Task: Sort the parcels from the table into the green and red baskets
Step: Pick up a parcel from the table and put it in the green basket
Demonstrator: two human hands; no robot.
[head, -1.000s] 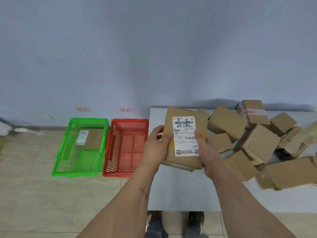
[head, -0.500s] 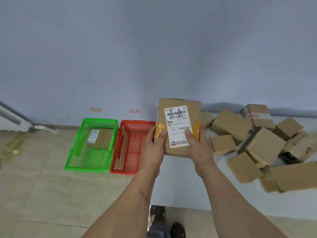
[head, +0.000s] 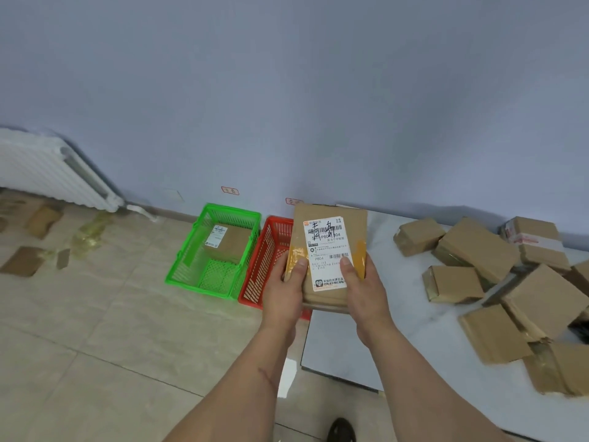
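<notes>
A flat brown cardboard parcel (head: 331,228) with a white shipping label and yellow tape is held up over the table's left edge and the red basket (head: 271,260). My left hand (head: 287,288) grips its lower left side and my right hand (head: 363,291) grips its lower right, thumbs on the label face. The green basket (head: 191,266) stands on the floor left of the red one and holds one labelled parcel (head: 228,244). Several more parcels (head: 478,250) lie piled on the right of the white table (head: 382,282).
A white radiator (head: 47,170) runs along the wall at far left. Cardboard scraps (head: 22,260) and tape bits lie on the tiled floor there. Two small red-edged tags (head: 230,190) are stuck on the wall above the baskets. My shoe (head: 342,430) shows at the bottom.
Both hands have carried the parcel left, from over the table to above the red basket's right side. The view has swung left, bringing the radiator into sight.
</notes>
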